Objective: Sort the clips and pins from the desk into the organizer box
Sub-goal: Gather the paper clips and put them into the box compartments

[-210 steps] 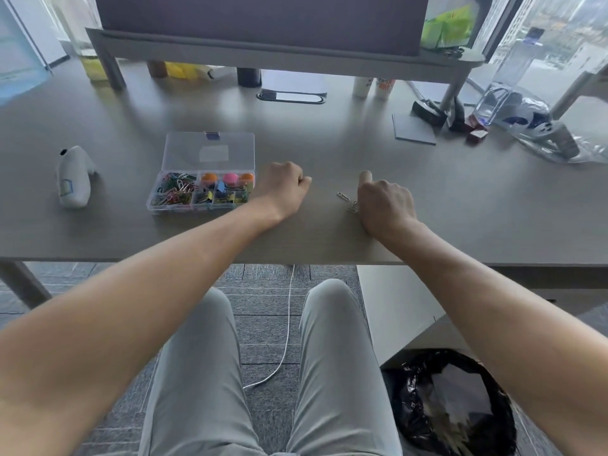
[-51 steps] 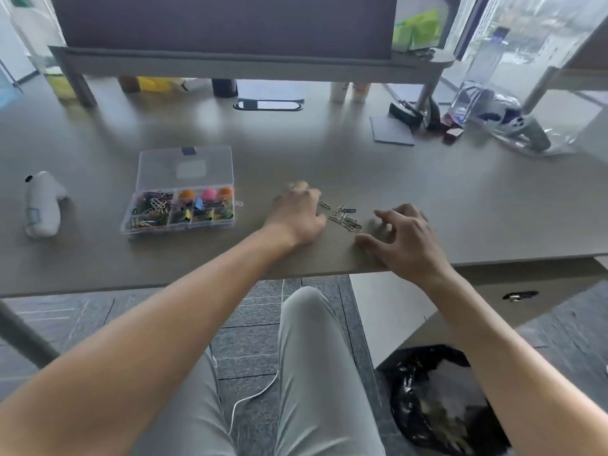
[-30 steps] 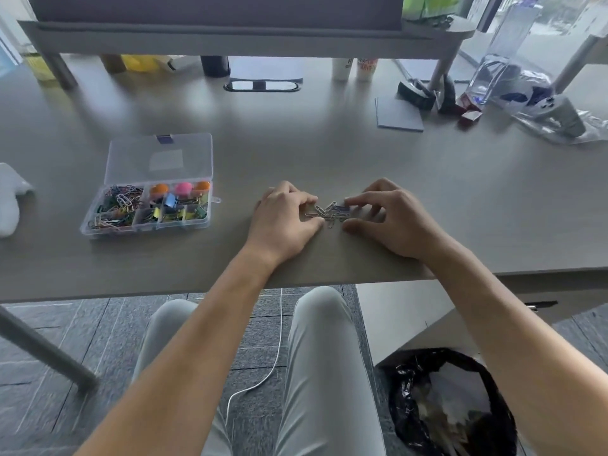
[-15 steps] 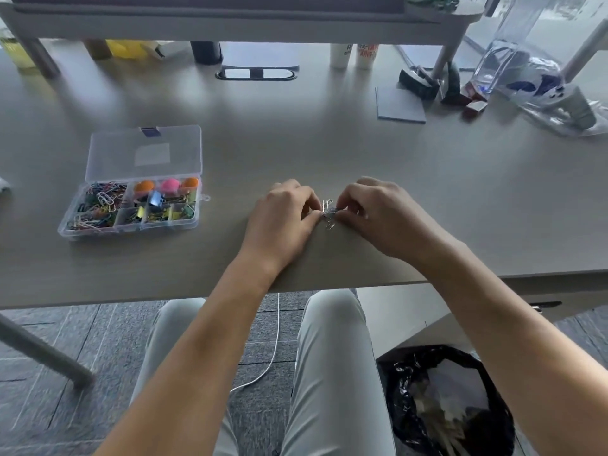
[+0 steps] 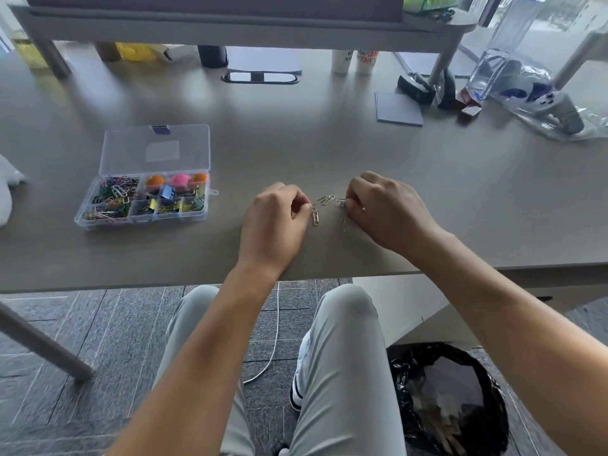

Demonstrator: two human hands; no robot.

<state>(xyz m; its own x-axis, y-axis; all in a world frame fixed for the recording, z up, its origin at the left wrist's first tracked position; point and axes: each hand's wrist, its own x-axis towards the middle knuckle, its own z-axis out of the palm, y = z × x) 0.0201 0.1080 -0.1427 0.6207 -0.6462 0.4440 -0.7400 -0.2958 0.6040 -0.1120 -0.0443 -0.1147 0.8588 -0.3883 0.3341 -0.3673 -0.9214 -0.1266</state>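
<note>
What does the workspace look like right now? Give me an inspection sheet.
Surface: grey desk, clips near its front edge.
Job's things: silver paper clips loose between the hands; organizer box to the left, lid open, compartments hold coloured clips and pins.
Clutter: grey pad, plastic bag, two cups at the back.
Hands: left hand and right hand curled at the clips; grip unclear.
Cables: white cable on the floor.
Surroundings: black bin bag under the desk; tiled floor.
</note>
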